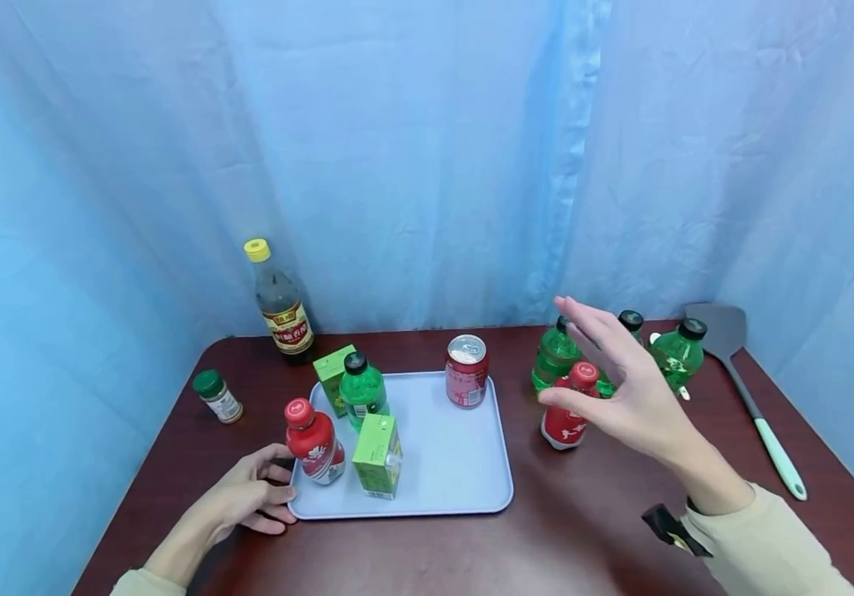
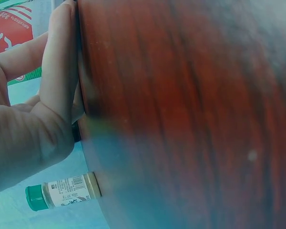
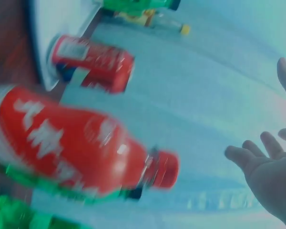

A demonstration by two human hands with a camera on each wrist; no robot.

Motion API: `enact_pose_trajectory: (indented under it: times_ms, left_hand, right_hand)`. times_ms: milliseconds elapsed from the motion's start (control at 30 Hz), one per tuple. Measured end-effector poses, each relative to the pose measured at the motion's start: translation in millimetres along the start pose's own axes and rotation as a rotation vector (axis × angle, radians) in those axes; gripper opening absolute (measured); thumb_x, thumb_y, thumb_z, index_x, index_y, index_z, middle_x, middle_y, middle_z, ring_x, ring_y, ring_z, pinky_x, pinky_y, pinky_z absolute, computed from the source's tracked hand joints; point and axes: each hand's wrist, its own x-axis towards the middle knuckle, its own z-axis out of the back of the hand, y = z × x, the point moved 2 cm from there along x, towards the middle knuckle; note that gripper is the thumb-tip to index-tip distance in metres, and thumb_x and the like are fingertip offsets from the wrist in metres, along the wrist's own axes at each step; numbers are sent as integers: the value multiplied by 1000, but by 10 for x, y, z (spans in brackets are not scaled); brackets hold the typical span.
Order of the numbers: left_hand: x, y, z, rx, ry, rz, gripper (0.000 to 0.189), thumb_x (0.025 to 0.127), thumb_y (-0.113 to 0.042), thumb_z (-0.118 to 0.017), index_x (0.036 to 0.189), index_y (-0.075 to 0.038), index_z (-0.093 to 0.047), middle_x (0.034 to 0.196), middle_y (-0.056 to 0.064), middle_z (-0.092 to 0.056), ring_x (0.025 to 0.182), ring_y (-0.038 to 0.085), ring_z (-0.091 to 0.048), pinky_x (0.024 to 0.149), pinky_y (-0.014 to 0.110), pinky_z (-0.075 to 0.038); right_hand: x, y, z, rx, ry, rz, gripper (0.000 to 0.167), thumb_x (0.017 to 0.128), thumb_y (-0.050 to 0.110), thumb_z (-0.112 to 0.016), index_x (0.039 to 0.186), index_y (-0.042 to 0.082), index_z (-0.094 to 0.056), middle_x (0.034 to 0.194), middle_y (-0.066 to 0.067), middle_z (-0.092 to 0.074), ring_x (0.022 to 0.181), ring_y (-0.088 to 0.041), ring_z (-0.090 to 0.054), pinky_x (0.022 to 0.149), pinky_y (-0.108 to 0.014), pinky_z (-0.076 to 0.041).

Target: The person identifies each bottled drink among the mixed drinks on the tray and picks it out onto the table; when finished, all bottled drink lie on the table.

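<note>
could easily topple the red bottle point(image 1: 564, 424) standing upright on the worktop point(image 1: 561, 530) just beneath the thumb side of the right hand point(image 1: 624, 389), most likely by catching the red cap point(image 1: 583, 372) while coming down, or by gripping too high and tipping from the top. might also jostle the green bottles point(image 1: 552, 364) crowded close behind the right hand, through reaching too far forward. risks clipping the can point(image 1: 467, 389), well to the left of that same hand on the far corner of the tray point(image 1: 445, 472), with any low sweep across. could shift the tray too, by pressing too hard with the left hand point(image 1: 244, 492) at the near corner, and so upset the second red bottle point(image 1: 315, 455), standing just beyond the left fingers, or the green carton point(image 1: 376, 468) slightly further right. on the right, held raised above the worktop, angled in from the near right, turned with the hollow of the palm toward the left, thumb and fingers spread wide, holding nothing; apart from the red bottle in the right wrist view. on the left, laid low beside the tray, reaching in from the near left, fingers loosely bent and slightly separated at the rim, gripping nothing visible; hard to tell how firmly pressed there.
</note>
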Motion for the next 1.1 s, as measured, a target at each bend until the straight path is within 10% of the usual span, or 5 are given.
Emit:
enact_pose_trajectory:
  times_ms: [500, 1100]
  left_hand:
    - [5, 15, -13, 1, -2, -3, 65, 89, -3, -70, 146, -1, -38, 116, 22, -56, 71, 32, -71, 61, 47, -62]
    - [-9, -8, 1, 7, -8, 4, 65, 89, -2, -69, 146, -1, -37, 116, 23, -56, 71, 32, -71, 61, 47, -62]
  right_hand:
    - [228, -487, -827, 181, 198, -264, 109, 78, 18, -90, 160, 39, -21, 156, 6, -33, 140, -28, -41, 103, -53, -48]
    - [453, -797, -1711, 185, 313, -362, 92, 81, 26, -88, 156, 23, -36, 149, -4, -40, 132, -29, -50, 95, -50, -55]
